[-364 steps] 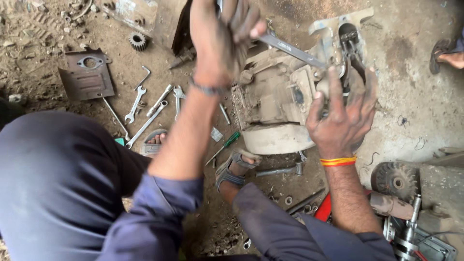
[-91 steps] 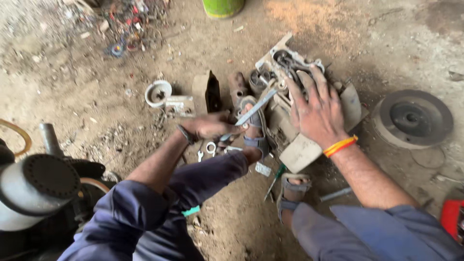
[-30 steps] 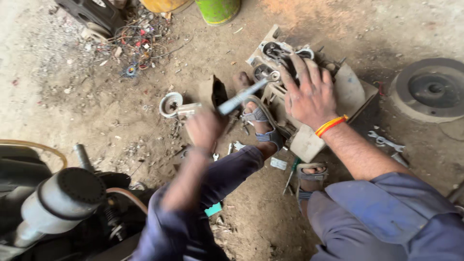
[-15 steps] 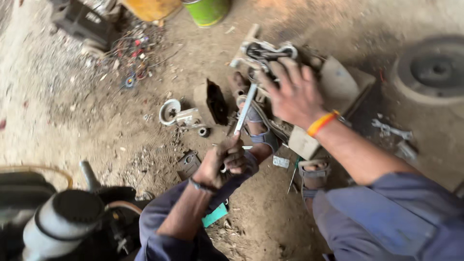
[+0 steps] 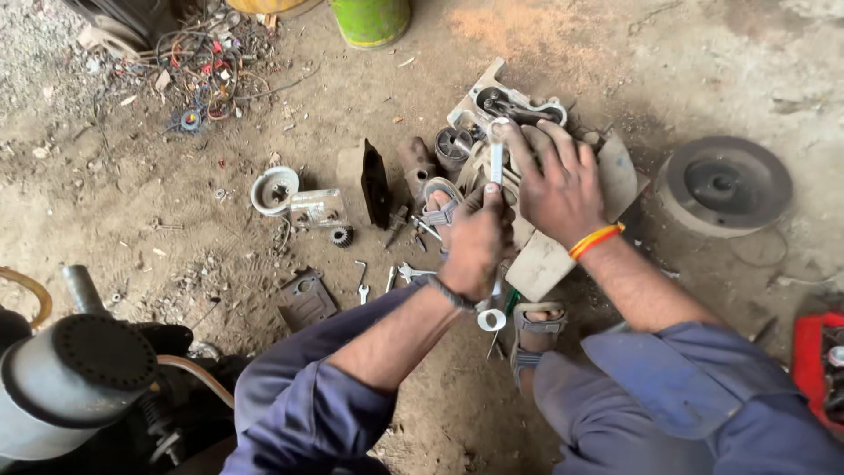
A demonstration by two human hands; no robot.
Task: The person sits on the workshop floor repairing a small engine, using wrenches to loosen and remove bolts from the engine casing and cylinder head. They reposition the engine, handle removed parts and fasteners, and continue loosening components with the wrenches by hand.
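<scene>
Nearest are the blue cloth sleeves (image 5: 316,405) of the person's work clothes, creased and dusty, and a sandalled foot (image 5: 532,327) planted on the dirt floor (image 5: 176,185). To the near left sits a rounded grey metal tank (image 5: 66,387) with a black perforated cap.

Just beyond, the left hand (image 5: 475,239) is closed in a fist round the lower shaft of a flat steel wrench (image 5: 497,163); the fingers are wrapped tight together and the thumb lies along the handle. The wrench rises straight away from the fist, its ring end sitting on the engine casing (image 5: 536,255) just beside the right hand's forefinger. The right hand (image 5: 556,186), with an orange band at the wrist, lies flat on top of the casing, fingers spread apart and pressing down, gripping nothing. The casing is a blocky, pale cast-metal piece, grimy and rough, lying on the floor between the knees.

Left of it lie small spanners (image 5: 362,283), a little toothed gear (image 5: 341,236), a square dark plate (image 5: 304,301) and a white round cup-shaped part (image 5: 273,188). To the right rests a heavy dark disc (image 5: 725,185). Farthest off are a tangle of coloured wires (image 5: 215,66) and a green drum (image 5: 371,21).
</scene>
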